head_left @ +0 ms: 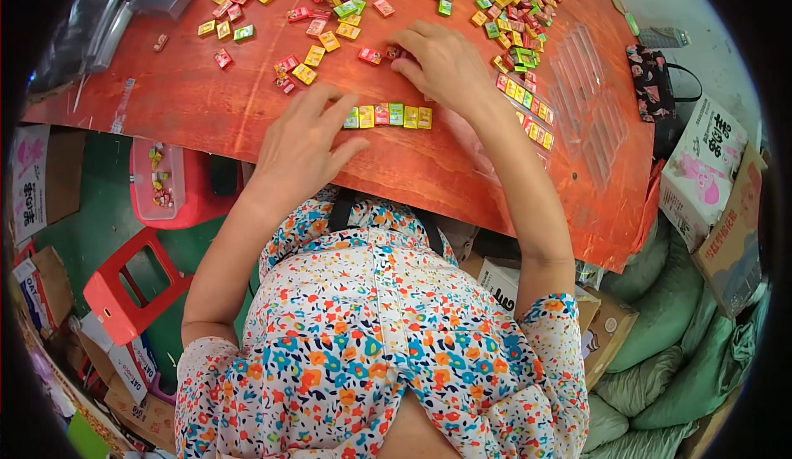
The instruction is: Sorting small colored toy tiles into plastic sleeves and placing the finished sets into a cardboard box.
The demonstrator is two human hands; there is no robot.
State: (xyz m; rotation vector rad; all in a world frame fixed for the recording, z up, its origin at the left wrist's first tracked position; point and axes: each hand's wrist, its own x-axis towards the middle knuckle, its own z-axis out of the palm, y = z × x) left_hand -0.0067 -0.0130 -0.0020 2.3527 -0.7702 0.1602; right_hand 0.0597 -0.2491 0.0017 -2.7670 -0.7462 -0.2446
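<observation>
A red-brown board [206, 104] serves as a work surface, strewn with many small wrapped candies in yellow, red, green and pink. My left hand [304, 141] lies flat on the board with its fingers spread, touching the left end of a short row of candies [388, 116] lined up side by side. My right hand [440, 63] reaches further out, fingers curled down over a red candy [370, 56] and others beside it; whether it grips any is hidden. A clear tray filled with candies [528, 112] lies just right of my right wrist.
Several empty clear plastic trays [590, 88] lie at the board's right. A big heap of loose candies [487, 1] sits at the far edge. Under the board's left stand a red stool [124, 290] and a red tub [177, 183]. Cardboard boxes [701, 170] and green sacks [668, 319] crowd the right.
</observation>
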